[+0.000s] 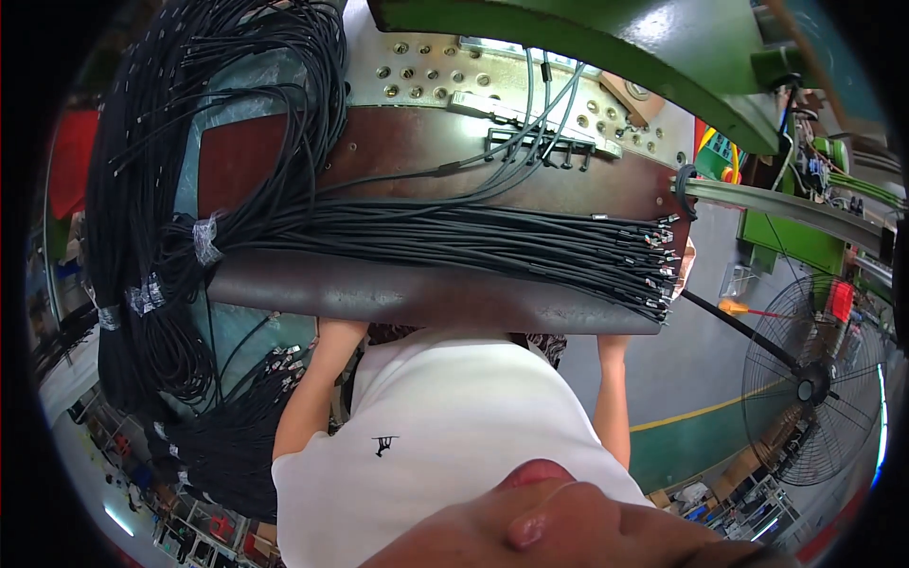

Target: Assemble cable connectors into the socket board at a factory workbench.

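Observation:
A thick bundle of black cables [454,241] lies across the dark brown board [379,284] in front of me, its small metal-tipped ends gathered at the right. My left forearm [312,393] reaches up to the board's near edge, and the hand beyond the wrist is hidden under it. Likewise, my right forearm [613,402] passes beneath the near right edge, with its fingers out of sight. What either hand holds cannot be seen. Behind the bundle, a few single cables run up to a fixture with black clamps [540,147].
Long tied cable bundles [142,237] hang at the left, with more cables [246,435] below them. A green machine frame [587,47] overhangs the perforated metal plate [417,71]. At right are a metal rail [786,201] and a black caged fan [810,383].

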{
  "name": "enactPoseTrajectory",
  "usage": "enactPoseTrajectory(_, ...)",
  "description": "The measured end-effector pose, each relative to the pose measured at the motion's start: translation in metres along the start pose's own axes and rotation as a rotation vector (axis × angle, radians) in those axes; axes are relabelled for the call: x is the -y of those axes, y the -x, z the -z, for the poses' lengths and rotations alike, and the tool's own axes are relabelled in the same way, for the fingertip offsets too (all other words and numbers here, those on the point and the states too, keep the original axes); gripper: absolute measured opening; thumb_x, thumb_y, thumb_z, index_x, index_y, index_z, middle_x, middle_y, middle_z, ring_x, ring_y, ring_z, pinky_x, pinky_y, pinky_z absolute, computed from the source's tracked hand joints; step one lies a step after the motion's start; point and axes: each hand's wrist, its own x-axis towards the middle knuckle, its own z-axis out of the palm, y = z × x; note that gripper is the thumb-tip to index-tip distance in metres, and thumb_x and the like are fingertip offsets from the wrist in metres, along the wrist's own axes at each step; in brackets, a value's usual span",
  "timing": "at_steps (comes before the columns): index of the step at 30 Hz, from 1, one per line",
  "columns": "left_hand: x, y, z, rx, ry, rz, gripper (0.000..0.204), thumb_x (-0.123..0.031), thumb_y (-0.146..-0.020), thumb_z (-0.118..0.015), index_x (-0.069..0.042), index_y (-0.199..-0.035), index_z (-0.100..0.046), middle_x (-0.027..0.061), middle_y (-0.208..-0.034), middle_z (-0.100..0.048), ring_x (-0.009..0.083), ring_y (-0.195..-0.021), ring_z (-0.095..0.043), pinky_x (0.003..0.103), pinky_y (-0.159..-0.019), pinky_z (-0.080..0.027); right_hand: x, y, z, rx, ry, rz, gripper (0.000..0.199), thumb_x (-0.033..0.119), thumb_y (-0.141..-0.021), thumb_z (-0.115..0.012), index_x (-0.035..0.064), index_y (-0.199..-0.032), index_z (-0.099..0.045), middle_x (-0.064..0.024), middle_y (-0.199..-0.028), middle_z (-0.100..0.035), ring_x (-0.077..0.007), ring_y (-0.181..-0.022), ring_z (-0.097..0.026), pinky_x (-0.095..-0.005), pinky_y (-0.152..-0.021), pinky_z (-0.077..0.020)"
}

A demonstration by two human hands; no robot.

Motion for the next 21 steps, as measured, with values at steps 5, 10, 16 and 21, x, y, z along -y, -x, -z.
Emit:
enactPoseTrajectory(5, -0.018, -0.012, 0.015, 0.135, -0.191, 0.016, 0.026, -0.021, -0.087, -0.054, -0.006, -0.106, -0.063, 0.0143, -0.106, -0.063, 0.0323, -0.099, -0.058, 0.042, -0.087, -0.046, 0.005, -0.003, 0.002, -0.015, -0.007, 0.041, 0.034, 0.009, -0.087, -0.059, 0.0000, -0.119, -0.056, -0.0184, -0.118, -0.059, -0.0350, -0.109, -0.054, -0.0411, -0.095, -0.0425)
enactPoseTrajectory(10, 0.004, 0.000, -0.005, 0.058, -0.184, -0.027, 0.028, -0.016, -0.085, -0.053, -0.006, -0.109, -0.063, 0.0151, -0.111, -0.062, 0.0326, -0.105, -0.057, 0.042, -0.091, -0.045, 0.014, -0.008, 0.003, -0.057, -0.017, -0.006, 0.032, 0.010, -0.084, -0.061, -0.0003, -0.114, -0.058, -0.0198, -0.116, -0.059, -0.0373, -0.108, -0.054, -0.0414, -0.093, -0.0430)
enactPoseTrajectory(16, -0.056, -0.010, 0.062, 0.202, -0.128, -0.227, 0.028, -0.017, -0.087, -0.054, -0.003, -0.108, -0.064, 0.0150, -0.109, -0.064, 0.0346, -0.100, -0.059, 0.042, -0.087, -0.047, 0.117, -0.045, 0.089, 0.637, 0.478, -0.203, 0.025, 0.020, -0.078, -0.073, 0.0023, -0.095, -0.069, -0.0072, -0.088, -0.070, -0.0241, -0.074, -0.066, -0.0362, -0.071, -0.0515)
enactPoseTrajectory(21, -0.127, -0.042, 0.122, 0.568, 0.604, -0.593, 0.043, -0.033, -0.091, -0.057, -0.001, -0.120, -0.057, 0.0159, -0.122, -0.059, 0.0332, -0.110, -0.057, 0.040, -0.094, -0.045, 0.189, -0.146, 0.095, 0.742, -0.391, 0.487, 0.017, 0.016, -0.080, -0.071, 0.0053, -0.092, -0.067, -0.0099, -0.095, -0.067, -0.0248, -0.083, -0.065, -0.0360, -0.073, -0.0524)
